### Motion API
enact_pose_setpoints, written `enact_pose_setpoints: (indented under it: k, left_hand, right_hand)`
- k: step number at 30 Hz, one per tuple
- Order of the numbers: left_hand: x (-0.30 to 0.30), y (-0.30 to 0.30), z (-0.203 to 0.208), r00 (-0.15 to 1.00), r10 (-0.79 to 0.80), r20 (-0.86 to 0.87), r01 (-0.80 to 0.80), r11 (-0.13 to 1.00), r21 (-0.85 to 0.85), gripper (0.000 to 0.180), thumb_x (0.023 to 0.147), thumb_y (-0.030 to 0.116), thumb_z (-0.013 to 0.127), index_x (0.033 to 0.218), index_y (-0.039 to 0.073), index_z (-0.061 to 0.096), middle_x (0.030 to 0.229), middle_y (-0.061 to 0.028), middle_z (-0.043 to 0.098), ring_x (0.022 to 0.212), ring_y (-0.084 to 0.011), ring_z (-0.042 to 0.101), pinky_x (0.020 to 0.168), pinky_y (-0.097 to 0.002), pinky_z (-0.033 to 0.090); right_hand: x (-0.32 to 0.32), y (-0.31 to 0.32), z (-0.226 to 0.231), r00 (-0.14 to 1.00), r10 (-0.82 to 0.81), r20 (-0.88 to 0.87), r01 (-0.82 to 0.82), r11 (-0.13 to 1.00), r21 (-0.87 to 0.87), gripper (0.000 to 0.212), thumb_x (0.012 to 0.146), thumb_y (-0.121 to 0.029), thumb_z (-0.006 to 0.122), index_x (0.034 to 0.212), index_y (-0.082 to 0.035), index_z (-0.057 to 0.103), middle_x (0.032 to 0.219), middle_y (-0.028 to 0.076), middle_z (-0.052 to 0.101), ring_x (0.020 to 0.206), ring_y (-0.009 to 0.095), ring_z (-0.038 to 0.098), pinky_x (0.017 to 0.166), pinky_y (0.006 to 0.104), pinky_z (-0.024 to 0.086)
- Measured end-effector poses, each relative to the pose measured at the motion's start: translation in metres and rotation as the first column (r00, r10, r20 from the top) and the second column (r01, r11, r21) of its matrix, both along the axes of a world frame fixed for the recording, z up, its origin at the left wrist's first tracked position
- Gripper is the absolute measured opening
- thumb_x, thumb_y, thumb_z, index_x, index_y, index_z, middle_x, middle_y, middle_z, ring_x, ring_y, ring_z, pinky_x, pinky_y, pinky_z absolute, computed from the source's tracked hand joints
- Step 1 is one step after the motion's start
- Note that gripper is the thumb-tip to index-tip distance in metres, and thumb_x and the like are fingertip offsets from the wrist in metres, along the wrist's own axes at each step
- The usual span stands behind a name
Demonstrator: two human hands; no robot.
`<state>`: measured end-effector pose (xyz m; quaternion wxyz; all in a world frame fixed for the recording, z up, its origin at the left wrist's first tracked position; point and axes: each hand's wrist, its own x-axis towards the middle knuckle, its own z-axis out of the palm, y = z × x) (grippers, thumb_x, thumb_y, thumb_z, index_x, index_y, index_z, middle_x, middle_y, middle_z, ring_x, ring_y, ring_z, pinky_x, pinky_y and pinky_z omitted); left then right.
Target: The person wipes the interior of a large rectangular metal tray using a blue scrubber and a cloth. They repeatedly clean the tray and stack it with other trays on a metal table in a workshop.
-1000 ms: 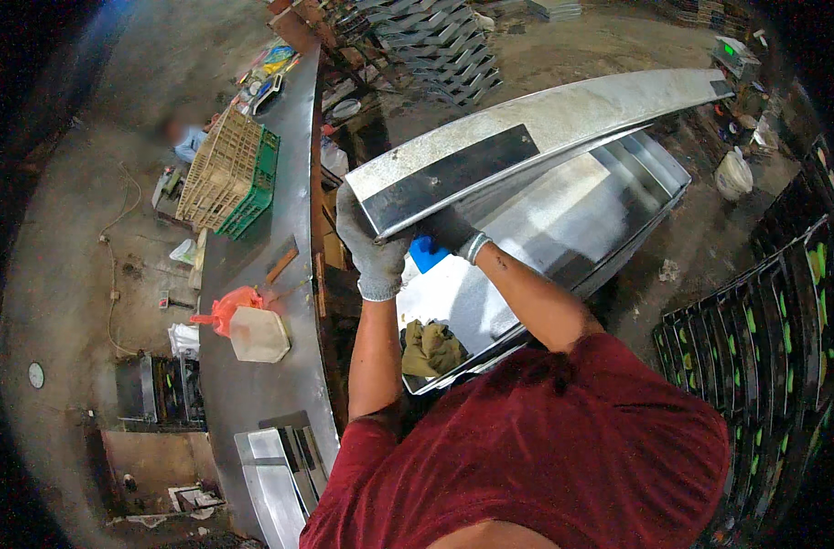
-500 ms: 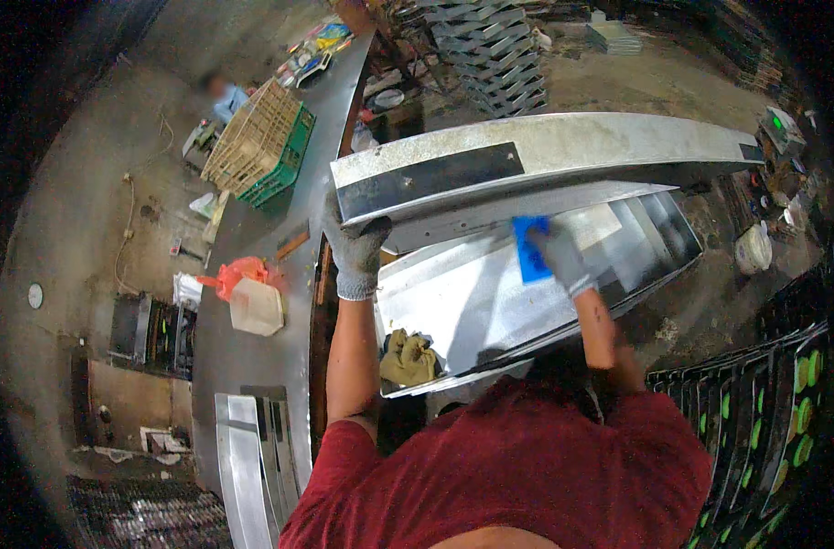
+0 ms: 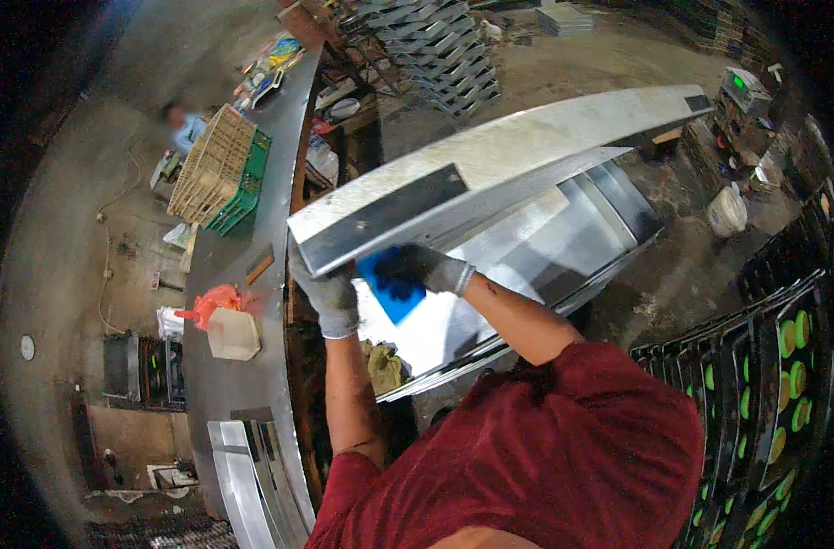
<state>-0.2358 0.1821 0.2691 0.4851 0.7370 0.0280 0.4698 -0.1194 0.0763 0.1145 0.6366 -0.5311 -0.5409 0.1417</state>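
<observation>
A long metal channel panel (image 3: 527, 137), pale and scuffed with dark patches near its ends, stands tilted on edge across the view. My left hand (image 3: 330, 297), in a grey knit glove, is closed around its near left end; the fingertips are partly hidden by the panel. My right hand (image 3: 426, 270), also gloved, grips a flat blue pad (image 3: 400, 309) close by the panel's lower edge, near my left hand. Whether the pad touches the panel, I cannot tell. Underneath lies a shiny metal panel (image 3: 476, 316) with raised sides. A crumpled olive cloth (image 3: 383, 368) rests at its left end.
A metal-topped table (image 3: 225, 393) runs along the left, bearing stacked crates (image 3: 214, 169), a red plastic bag (image 3: 217, 302), a translucent container (image 3: 233, 334) and metal strips (image 3: 238, 467). Racks with green discs (image 3: 796, 366) stand at right, beyond them a white bucket (image 3: 728, 215). A person (image 3: 186, 128) is far left.
My right hand has brought the blue pad leftward from over the lower panel to beside my left hand. The held panel's left end sits lower and further left in view, partly from head movement.
</observation>
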Motion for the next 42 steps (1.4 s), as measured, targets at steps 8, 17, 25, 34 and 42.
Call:
enact_pose_setpoints:
  k: [8, 17, 25, 34, 42]
  left_hand:
    - [-0.044, 0.077, -0.005, 0.964, -0.222, 0.148, 0.266, 0.834, -0.484, 0.068, 0.075, 0.011, 0.068, 0.141, 0.005, 0.051, 0.133, -0.0120, 0.060, 0.122, -0.0291, 0.058, 0.105, -0.0439, 0.047]
    - [-0.036, 0.065, -0.026, 0.960, -0.280, 0.003, 0.212, 0.720, -0.661, 0.059, 0.091, 0.032, 0.060, 0.142, 0.003, 0.052, 0.139, -0.0154, 0.059, 0.127, -0.0362, 0.055, 0.111, -0.0510, 0.042]
    - [-0.063, 0.067, -0.005, 0.931, -0.366, -0.006, 0.222, 0.578, -0.785, 0.054, 0.093, 0.024, 0.063, 0.139, 0.000, 0.055, 0.129, -0.0143, 0.064, 0.121, -0.0300, 0.060, 0.108, -0.0441, 0.045]
    - [-0.039, 0.028, 0.006, 0.971, -0.146, -0.190, -0.002, 0.787, -0.617, 0.040, 0.091, 0.020, 0.070, 0.124, -0.001, 0.064, 0.113, -0.0095, 0.069, 0.099, -0.0204, 0.067, 0.091, -0.0358, 0.054]
    - [-0.002, -0.026, 0.004, 0.982, -0.131, -0.134, 0.022, 0.791, -0.611, 0.053, 0.098, 0.020, 0.069, 0.143, 0.000, 0.052, 0.125, -0.0103, 0.065, 0.108, -0.0194, 0.064, 0.094, -0.0336, 0.053]
  right_hand:
    - [0.197, -0.299, -0.076, 0.802, -0.592, -0.085, 0.445, 0.686, -0.576, 0.029, 0.095, -0.030, 0.063, 0.103, -0.007, 0.078, 0.099, 0.008, 0.078, 0.081, 0.016, 0.072, 0.078, 0.0333, 0.058]
    - [0.131, -0.170, -0.057, 0.922, -0.215, 0.322, 0.386, 0.578, -0.719, 0.033, 0.079, -0.037, 0.066, 0.082, -0.007, 0.077, 0.084, 0.019, 0.074, 0.072, 0.035, 0.067, 0.071, 0.0485, 0.051]
    - [0.110, -0.205, 0.019, 0.909, -0.127, -0.397, -0.139, 0.805, -0.576, 0.057, 0.087, -0.035, 0.076, 0.130, 0.002, 0.066, 0.116, 0.014, 0.075, 0.100, 0.020, 0.068, 0.092, 0.0355, 0.053]
    - [0.175, -0.153, -0.001, 0.716, -0.664, -0.214, 0.643, 0.748, -0.166, 0.030, 0.097, -0.032, 0.069, 0.109, -0.004, 0.072, 0.099, 0.006, 0.072, 0.087, 0.017, 0.066, 0.082, 0.0358, 0.055]
    - [-0.008, 0.032, 0.157, 0.795, -0.605, -0.043, 0.590, 0.788, -0.176, 0.032, 0.092, -0.027, 0.069, 0.109, -0.001, 0.070, 0.100, 0.025, 0.071, 0.094, 0.045, 0.068, 0.084, 0.0479, 0.054]
